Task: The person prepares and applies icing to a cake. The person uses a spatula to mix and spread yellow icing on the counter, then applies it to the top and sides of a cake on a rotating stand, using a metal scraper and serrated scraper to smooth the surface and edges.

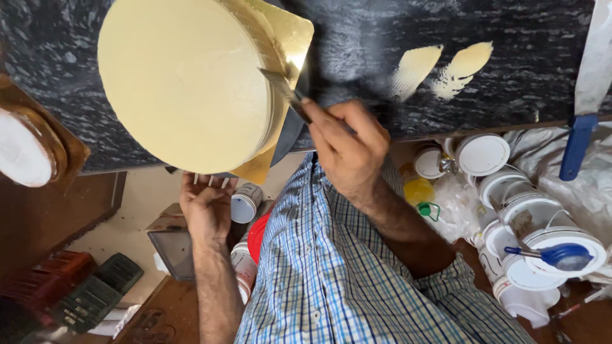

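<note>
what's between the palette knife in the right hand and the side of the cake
Nothing visible. The right hand holds the palette knife with its blade already laid against the cream side of the cake, above the gold board.

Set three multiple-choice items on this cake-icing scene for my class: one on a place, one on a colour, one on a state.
1. Where does the spatula blade touch the cake?
A. its side
B. its top centre
C. nowhere

2. What colour is the cake board?
A. silver
B. gold
C. black

3. What is the right hand doing?
A. resting open
B. gripping the spatula
C. holding a tub

Answers:
1 A, the blade lies against the cake's side.
2 B, gold corners stick out past the cake.
3 B, its fingers are closed round the handle, while the left hand is under the cake's near edge.
</note>
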